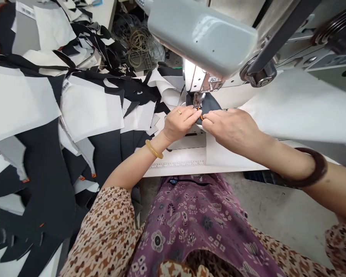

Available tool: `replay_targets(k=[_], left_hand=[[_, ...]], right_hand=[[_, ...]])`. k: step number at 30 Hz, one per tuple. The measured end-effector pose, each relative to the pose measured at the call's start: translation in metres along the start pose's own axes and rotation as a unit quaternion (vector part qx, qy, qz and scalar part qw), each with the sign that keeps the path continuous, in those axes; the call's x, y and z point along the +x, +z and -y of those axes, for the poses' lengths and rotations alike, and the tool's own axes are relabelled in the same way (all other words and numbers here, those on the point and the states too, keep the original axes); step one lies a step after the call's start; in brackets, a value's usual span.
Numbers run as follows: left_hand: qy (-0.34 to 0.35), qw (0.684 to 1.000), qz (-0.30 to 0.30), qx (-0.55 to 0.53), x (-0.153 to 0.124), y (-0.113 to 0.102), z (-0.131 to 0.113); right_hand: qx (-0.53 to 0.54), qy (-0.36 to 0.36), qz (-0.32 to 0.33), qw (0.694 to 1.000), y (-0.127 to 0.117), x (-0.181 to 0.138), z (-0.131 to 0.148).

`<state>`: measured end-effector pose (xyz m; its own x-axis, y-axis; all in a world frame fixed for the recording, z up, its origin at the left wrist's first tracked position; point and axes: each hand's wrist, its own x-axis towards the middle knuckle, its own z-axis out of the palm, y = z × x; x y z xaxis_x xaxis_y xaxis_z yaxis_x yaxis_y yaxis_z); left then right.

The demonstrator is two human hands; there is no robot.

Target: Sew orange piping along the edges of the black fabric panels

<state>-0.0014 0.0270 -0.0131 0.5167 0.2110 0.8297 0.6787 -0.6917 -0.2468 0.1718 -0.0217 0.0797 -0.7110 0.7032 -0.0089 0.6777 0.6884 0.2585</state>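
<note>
Head view, dark fabric piece (pixel 209 104) beneath both hands

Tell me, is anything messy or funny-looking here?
Yes. The pile of black and white pieces on the left is a jumble, with pieces overlapping every which way. At the sewing machine things look neat: the left hand and right hand pinch a dark piece by the needle.

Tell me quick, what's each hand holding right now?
Left hand: closed, pinching the dark fabric piece beside the presser foot.
Right hand: closed, pinching the same piece's near edge.
</note>
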Motion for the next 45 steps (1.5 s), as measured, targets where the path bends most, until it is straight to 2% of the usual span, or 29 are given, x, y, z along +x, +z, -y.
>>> replay_targets(k=[4,8,12,15,17,20,23,24,26,28,30,31,35,38,40,45], left_hand=[[-0.021,0.999,0.03,-0.032,-0.004,0.002,0.004],[-0.025,0.994,0.055,-0.091,-0.007,-0.003,0.005],[-0.034,0.983,0.12,-0.135,-0.009,-0.007,0.003],[-0.023,0.983,0.131,-0.126,-0.006,-0.009,0.0],[-0.023,0.985,0.134,-0.106,-0.003,-0.01,-0.002],[-0.036,0.985,0.149,-0.086,0.002,-0.008,-0.005],[-0.043,0.985,0.147,-0.075,0.006,-0.003,-0.006],[-0.039,0.987,0.142,-0.071,0.008,-0.001,-0.006],[-0.018,0.988,0.136,-0.065,0.01,0.001,-0.003],[0.002,0.988,0.139,-0.065,0.012,0.001,0.0],[0.012,0.986,0.146,-0.076,0.014,0.0,0.004],[0.011,0.985,0.15,-0.085,0.015,-0.001,0.005],[-0.015,0.975,0.176,-0.136,0.019,-0.005,0.011],[-0.032,0.964,0.199,-0.172,0.019,-0.006,0.015],[-0.04,0.958,0.206,-0.194,0.018,-0.006,0.017],[-0.067,0.953,0.187,-0.23,0.013,0.001,0.02]], right_hand=[[-0.005,0.016,-0.027,0.999,0.004,0.002,0.009],[-0.023,0.069,-0.056,0.996,0.012,-0.016,0.027],[0.039,0.146,0.022,0.988,0.036,-0.038,0.027],[0.156,0.151,0.079,0.973,0.06,-0.041,0.013],[0.251,0.16,0.094,0.95,0.067,-0.04,0.003],[0.375,0.186,0.087,0.904,0.056,-0.039,-0.007],[0.42,0.211,0.111,0.876,0.029,-0.038,-0.017],[0.404,0.215,0.125,0.881,0.022,-0.037,-0.02],[0.332,0.194,0.129,0.914,0.013,-0.033,-0.028],[0.246,0.133,0.084,0.956,0.01,-0.03,-0.034],[0.184,0.082,0.037,0.979,0.005,-0.026,-0.036],[0.159,0.076,0.033,0.984,0.001,-0.024,-0.036],[0.061,0.119,0.115,0.984,-0.03,-0.016,-0.026],[0.049,0.101,0.103,0.988,-0.048,-0.009,-0.02],[0.062,0.091,0.095,0.989,-0.052,-0.004,-0.02],[0.043,0.1,0.13,0.985,-0.052,0.01,-0.023]])
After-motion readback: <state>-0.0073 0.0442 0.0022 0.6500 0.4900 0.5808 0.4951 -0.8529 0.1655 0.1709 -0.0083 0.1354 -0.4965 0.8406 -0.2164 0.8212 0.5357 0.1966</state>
